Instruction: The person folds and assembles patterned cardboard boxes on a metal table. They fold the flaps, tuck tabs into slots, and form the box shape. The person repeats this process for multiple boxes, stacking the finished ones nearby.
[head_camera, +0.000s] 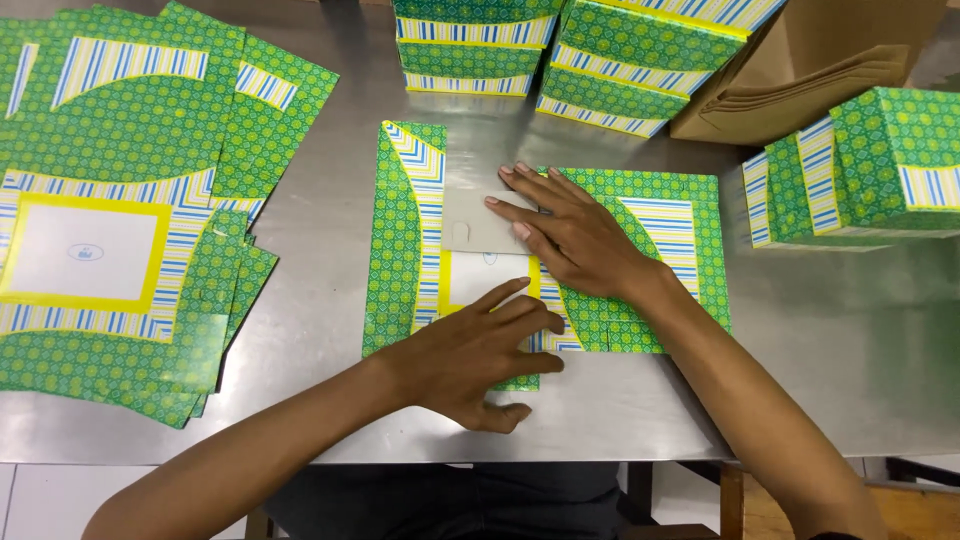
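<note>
in the middle of the frame, on a steel counter (310, 300), both hands lie flat and open, the left hand (480, 355) and right hand (570, 235) pressing a fold into a green patterned cardboard sheet (400, 250), which next likely needs creasing.

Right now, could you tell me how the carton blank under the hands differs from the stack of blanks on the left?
The blank under the hands is a single sheet; the stack holds many. The blank has a flap folded over, its grey inside showing; the stack lies fully flat, printed side up. Both the left hand and right hand press the blank; nothing touches the stack. Both share the green pattern with blue-striped bands and rest on the metal table.
</note>
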